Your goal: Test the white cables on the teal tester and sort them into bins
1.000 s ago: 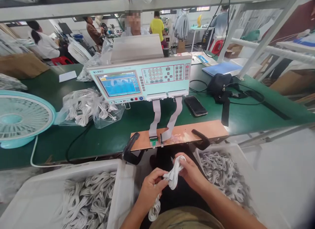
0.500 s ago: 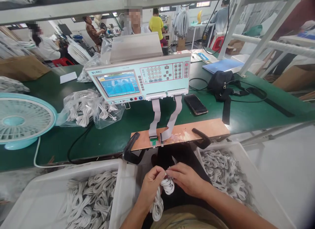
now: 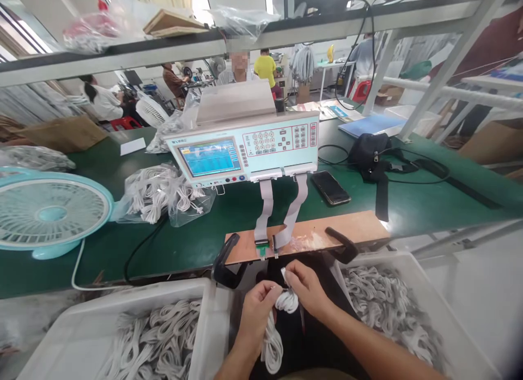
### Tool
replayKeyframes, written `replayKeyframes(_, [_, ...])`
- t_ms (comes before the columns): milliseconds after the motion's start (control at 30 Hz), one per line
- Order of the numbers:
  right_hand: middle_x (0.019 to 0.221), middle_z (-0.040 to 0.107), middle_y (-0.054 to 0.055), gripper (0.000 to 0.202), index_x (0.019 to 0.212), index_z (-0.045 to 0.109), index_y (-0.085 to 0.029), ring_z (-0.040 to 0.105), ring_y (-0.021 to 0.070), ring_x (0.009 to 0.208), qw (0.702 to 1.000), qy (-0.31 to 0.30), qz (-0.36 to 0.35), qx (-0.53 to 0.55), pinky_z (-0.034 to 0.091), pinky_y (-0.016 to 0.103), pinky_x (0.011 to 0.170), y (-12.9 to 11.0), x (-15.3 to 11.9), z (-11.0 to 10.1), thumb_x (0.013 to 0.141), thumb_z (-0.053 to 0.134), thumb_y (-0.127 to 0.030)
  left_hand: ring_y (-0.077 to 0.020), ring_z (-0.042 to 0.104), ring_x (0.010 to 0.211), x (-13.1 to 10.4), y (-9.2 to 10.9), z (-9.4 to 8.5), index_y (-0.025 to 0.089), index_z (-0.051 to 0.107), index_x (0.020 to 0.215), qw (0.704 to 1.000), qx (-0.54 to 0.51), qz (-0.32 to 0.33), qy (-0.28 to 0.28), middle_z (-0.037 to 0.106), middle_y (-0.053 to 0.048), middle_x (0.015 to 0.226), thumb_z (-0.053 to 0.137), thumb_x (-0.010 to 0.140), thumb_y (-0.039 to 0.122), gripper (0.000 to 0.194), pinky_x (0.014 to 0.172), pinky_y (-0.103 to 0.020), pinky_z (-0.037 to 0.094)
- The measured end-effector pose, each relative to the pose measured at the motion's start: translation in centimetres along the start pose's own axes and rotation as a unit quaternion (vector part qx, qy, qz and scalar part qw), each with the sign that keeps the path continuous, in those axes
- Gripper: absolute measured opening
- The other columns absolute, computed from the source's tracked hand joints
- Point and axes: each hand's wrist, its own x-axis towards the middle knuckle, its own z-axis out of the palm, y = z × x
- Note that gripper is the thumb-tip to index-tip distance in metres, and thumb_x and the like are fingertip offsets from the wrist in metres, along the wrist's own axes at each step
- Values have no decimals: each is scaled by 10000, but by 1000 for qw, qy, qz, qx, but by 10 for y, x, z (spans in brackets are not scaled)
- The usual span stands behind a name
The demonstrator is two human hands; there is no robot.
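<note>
Between my hands hangs a coiled white cable [image 3: 272,344], its loops bunched below my fingers. My left hand [image 3: 258,309] is closed in a pinch on the cable near one end. Thumb and fingers of my right hand [image 3: 305,284] grip a white connector end [image 3: 283,272] of the same cable, pointing up. Just beyond my hands, two small connectors, one on a green circuit board [image 3: 262,251], stick out at the edge of a wooden board [image 3: 347,227]. Flat grey ribbon cables [image 3: 265,208] run from them up to a tester with a lit screen [image 3: 212,157].
White bins of coiled cables stand at the left [image 3: 208,309] and right [image 3: 412,265]. Black clamps [image 3: 224,260] hold the wooden board. A fan [image 3: 51,213], bagged cables [image 3: 149,192], phone [image 3: 330,187] and black pouch [image 3: 370,151] lie on the table. People sit beyond.
The view has tilted up and shifted left. My right hand has risen a little towards the wooden board, and a white connector end now shows above its fingertips.
</note>
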Motion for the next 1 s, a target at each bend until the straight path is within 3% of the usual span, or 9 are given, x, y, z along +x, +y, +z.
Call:
replayKeyframes(100, [627,472,-27,234,693,503,-183,427,132,589,999,-8,29,42,349,243,559,4,10,7,851,506,-355,-24,357,334,4,7,-6,152,582,727,999,-27,-12,-12,525,60,501,700,676,398,278,326,-137,255])
replayKeyframes(233, [612,460,-30,248,691,501,-183,405,124,558,995,22,62,73,331,235,518,7,16,14,818,547,-390,-68,488,409,12,13,-12,152,609,767,999,-27,7,-17,575,36,548,720,636,317,238,324,-135,280])
replayKeyframes(467, [639,499,-14,241,694,529,-183,447,145,603,992,65,60,85,377,255,573,5,17,24,806,575,-391,-62,507,413,22,13,-9,155,668,868,995,-89,-11,38,621,26,593,793,538,326,391,372,-148,331])
replayKeyframes(633, [633,503,-17,247,697,521,-181,440,137,581,991,59,71,101,366,249,546,3,17,25,798,587,-397,-61,498,416,24,11,-10,135,693,882,992,-115,-41,35,614,17,554,818,516,339,437,400,-157,364])
replayKeyframes(800, [619,497,-23,277,689,520,-181,436,132,561,989,61,86,105,357,244,525,3,17,26,786,595,-429,-40,462,418,26,10,-10,140,690,845,996,-81,-13,23,574,39,530,776,601,389,358,406,-137,341])
replayKeyframes(1000, [595,500,-26,302,667,529,-179,431,127,541,983,78,103,131,353,241,511,0,17,27,753,630,-451,-56,419,380,31,5,-17,156,666,786,997,47,68,-11,508,50,459,645,725,468,318,373,-151,292])
